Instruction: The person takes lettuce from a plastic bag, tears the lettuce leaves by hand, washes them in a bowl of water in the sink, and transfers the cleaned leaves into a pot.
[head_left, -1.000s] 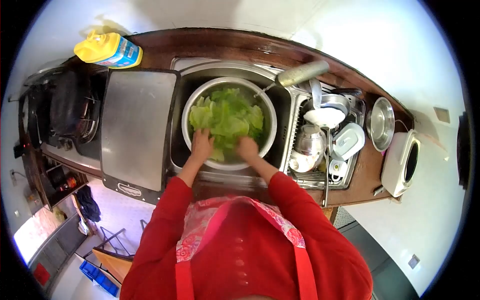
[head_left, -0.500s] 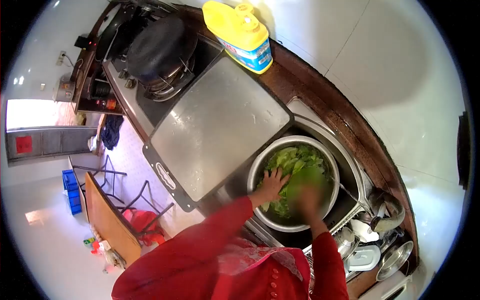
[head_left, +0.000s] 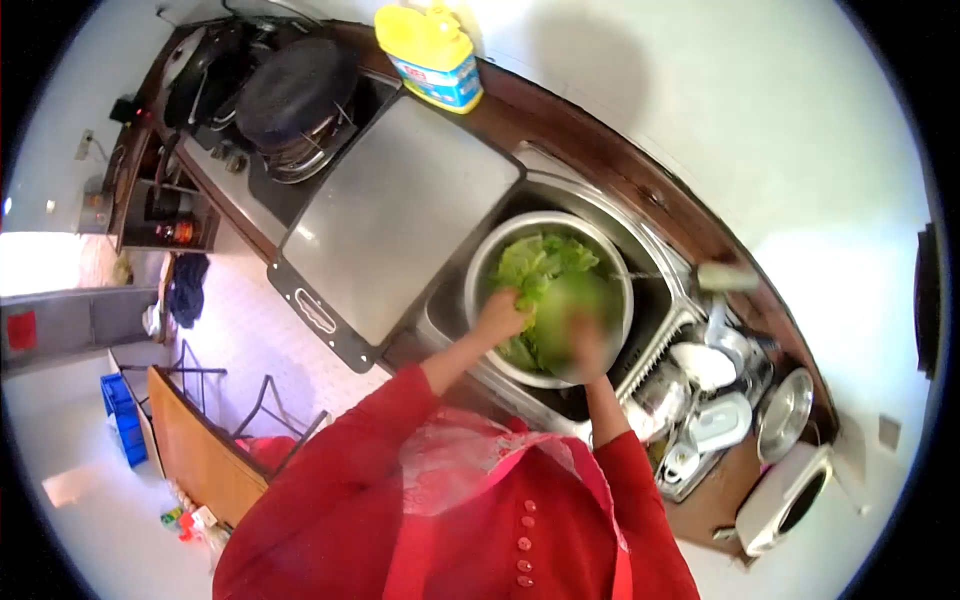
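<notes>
A round metal basin (head_left: 478,262) stands in the sink, with green leafy vegetables (head_left: 535,262) in it. My left hand (head_left: 505,313) is at the basin's left side, its fingers closed on some of the leaves. On the right side of the basin, my right hand (head_left: 588,345) is smeared by motion, right behind a blurred green patch of leaves. Its fingers cannot be made out. Both wrists reach over the near rim.
A metal cutting board (head_left: 400,215) covers the counter left of the basin. Beyond it are a stove with a dark wok (head_left: 297,92) and a yellow jug (head_left: 432,60). The faucet (head_left: 727,277) and a rack of dishes (head_left: 720,422) are on the right.
The view has shifted, so the basin sits higher and further left. My left hand has gone from spread fingers on the leaves to closed around some. The right hand stays blurred.
</notes>
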